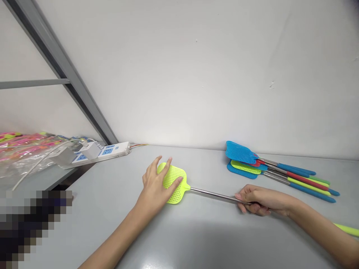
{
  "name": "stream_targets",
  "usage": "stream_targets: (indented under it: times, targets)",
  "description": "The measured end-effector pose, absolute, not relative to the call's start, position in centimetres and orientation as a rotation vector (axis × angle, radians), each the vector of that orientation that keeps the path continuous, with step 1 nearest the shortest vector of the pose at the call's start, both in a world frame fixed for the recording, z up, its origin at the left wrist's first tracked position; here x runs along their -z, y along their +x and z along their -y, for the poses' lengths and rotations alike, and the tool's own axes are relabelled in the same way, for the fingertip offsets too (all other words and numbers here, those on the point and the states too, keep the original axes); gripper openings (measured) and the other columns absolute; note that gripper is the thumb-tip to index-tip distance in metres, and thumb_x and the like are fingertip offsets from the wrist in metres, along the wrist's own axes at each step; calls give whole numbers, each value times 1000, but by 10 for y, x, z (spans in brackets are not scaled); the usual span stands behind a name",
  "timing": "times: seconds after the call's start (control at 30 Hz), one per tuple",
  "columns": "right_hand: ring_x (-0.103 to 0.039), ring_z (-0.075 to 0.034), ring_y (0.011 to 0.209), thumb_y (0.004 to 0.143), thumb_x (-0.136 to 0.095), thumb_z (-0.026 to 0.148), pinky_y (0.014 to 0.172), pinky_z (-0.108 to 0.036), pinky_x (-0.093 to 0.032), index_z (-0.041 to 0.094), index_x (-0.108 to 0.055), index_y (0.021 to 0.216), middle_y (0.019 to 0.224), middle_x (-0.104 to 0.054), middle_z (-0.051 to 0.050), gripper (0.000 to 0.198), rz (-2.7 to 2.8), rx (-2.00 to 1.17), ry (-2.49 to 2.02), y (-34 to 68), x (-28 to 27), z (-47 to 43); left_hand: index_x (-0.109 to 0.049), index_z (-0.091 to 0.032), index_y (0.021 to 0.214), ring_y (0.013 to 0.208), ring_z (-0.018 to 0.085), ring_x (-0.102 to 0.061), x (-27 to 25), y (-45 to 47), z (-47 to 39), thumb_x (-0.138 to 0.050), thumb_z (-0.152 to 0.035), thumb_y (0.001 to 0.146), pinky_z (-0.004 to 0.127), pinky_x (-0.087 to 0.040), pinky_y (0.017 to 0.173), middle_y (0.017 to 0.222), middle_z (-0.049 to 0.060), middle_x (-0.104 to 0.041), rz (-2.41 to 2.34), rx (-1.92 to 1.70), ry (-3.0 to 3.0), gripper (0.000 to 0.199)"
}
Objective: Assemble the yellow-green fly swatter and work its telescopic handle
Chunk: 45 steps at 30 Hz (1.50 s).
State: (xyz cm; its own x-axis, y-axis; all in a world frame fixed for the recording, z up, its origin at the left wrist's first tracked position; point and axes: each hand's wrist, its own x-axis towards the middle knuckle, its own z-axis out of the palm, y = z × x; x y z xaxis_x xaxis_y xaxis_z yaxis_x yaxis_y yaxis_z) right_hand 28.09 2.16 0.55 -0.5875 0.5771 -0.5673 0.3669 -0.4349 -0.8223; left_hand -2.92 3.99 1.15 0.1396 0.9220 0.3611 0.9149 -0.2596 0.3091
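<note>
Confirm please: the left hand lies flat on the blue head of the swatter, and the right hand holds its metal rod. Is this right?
Not quite. The head view shows the left hand flat on a yellow-green swatter head, not blue. The right hand does hold its metal rod.

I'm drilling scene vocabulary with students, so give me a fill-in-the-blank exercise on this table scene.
1. The left hand lies flat on the swatter's ____ head.
2. The right hand grips the swatter's ____ rod.
3. The topmost head in the pile of swatters is ____.

Missing words: yellow-green; metal; blue
</note>
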Motion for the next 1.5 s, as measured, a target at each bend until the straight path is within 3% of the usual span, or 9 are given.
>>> stream_targets:
  times: [0.23, 0.4, 0.53, 0.73, 1.5]
  targets:
    - [-23, -3, 36, 76, -46, 54, 35, -18, -15, 12, -56, 68, 45, -38, 6, 43, 1756, -2008, -1385, 274, -10, -17, -23, -30, 132, 120, 30, -29, -3, -30, -36, -43, -59, 74, 45, -34, 92, 133, 9, -18, -1888, -666, 2167, 67]
    - [-34, -5, 43, 77, -47, 49, 41, -18, -25, 12, -58, 68, 54, -45, 2, 40, 1898, -1665, -1505, 264, -5, -13, -31, -32, 128, 115, 34, -32, -1, -23, -29, -45, -62, 70, 48, -34, 89, 127, 9, -19, -1931, -630, 2144, 66]
    - [-27, -6, 44, 78, -47, 43, 42, -19, -21, 13, -59, 66, 49, -34, 5, 35, 1963, -1535, -1531, 260, -3, -11, -39, -32, 123, 108, 34, -36, -2, -16, -23, -44, -66, 67, 48, -35, 86, 124, 10, -20, -1997, -583, 2115, 65]
    - [-21, -5, 39, 76, -47, 44, 39, -20, -16, 13, -56, 61, 43, -29, 7, 36, 1856, -1761, -1489, 259, -5, -8, -48, -29, 113, 98, 32, -41, 0, -8, -16, -44, -68, 65, 46, -36, 82, 120, 10, -24, -2045, -562, 2096, 62]
    - [-11, -3, 36, 77, -47, 44, 33, -19, -5, 15, -53, 66, 42, -22, 10, 32, 1439, -2331, -1349, 258, -3, -6, -47, -27, 114, 96, 31, -39, -3, -1, -7, -48, -65, 64, 47, -36, 79, 122, 10, -22, -2059, -674, 2178, 63]
